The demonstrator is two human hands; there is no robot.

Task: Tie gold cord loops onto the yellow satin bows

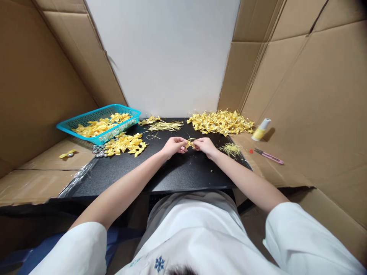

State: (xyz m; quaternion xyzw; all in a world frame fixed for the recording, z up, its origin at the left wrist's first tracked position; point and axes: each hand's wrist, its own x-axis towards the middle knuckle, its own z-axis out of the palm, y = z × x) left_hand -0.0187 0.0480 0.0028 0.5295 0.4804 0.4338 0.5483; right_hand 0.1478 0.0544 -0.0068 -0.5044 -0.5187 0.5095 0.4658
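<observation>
Above the middle of the black table [114, 179], a small yellow bow [190, 144] is pinched between my two hands. My left hand [175, 147] has its fingers closed on the bow's left side. On the right side of the bow, my right hand [205, 146] grips it with thumb and fingertips. A thin strand stands up from the bow. Behind my hands lie straight yellow cords [166, 126]. A heap of yellow bows with string ends [220, 121] is at the back right, and yellow bows [126, 144] lie at the left beside silvery round pieces [99, 151].
A turquoise basket [114, 134] of yellow bows stands at the back left. Thread clippings [231, 149] lie right of my hands. Farther right are pink-handled snips [269, 156], a red piece [251, 151] and a thread spool [260, 130]. Cardboard walls [323, 103] flank the table.
</observation>
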